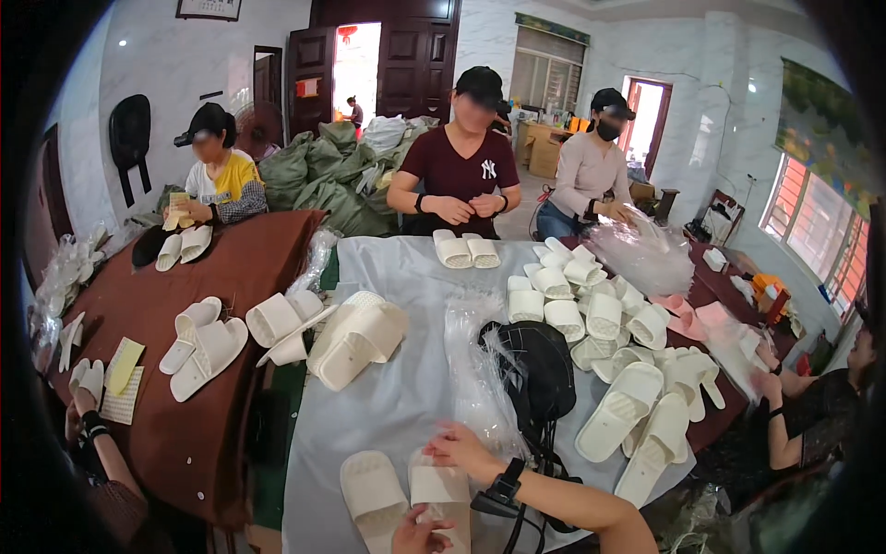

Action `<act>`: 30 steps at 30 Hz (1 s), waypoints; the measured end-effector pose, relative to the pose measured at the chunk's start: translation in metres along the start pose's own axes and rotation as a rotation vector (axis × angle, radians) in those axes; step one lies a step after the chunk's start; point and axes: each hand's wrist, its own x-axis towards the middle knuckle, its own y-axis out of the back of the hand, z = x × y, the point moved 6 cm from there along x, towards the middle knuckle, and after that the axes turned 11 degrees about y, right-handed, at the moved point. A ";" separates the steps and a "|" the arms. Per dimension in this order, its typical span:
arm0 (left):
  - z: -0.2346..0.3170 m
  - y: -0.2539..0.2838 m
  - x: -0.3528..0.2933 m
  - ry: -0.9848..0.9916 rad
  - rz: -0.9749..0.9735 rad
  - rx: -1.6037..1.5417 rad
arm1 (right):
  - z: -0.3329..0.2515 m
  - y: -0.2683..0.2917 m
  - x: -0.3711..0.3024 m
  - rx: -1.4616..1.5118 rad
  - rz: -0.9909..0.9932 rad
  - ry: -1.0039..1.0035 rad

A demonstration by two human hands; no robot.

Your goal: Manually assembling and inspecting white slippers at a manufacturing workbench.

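Observation:
A pair of off-white slippers lies on the grey cloth in front of me, the left slipper (374, 489) beside the right slipper (440, 489). My right hand (461, 452) reaches in from the right over the toe end of the right slipper, fingers apart, with a black band on its wrist. Low in the picture, my left hand (420, 533) is at the same slipper's strap and footbed, its visible fingers spread; the lower edge cuts off the rest of it. I see nothing held in either hand.
Clear plastic bags (475, 369) and a black backpack (531, 369) with trailing straps lie just beyond my hands. Many slippers (600, 314) are heaped to the right; more pairs (360, 337) lie left. Co-workers surround the tables, including one in a maroon shirt (457, 171).

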 end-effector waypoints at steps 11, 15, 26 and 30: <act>0.029 0.045 -0.046 -0.137 -0.373 -0.180 | -0.019 -0.042 -0.015 -0.502 -0.021 0.246; 0.023 0.061 -0.040 -0.194 -0.149 0.075 | -0.005 -0.047 -0.011 -0.582 -0.042 0.250; 0.017 0.055 -0.041 0.297 -0.081 -0.402 | -0.002 -0.077 0.013 -0.776 -0.350 0.324; -0.012 0.060 -0.030 0.520 -0.105 -0.503 | -0.004 -0.086 0.008 -0.859 -0.341 0.352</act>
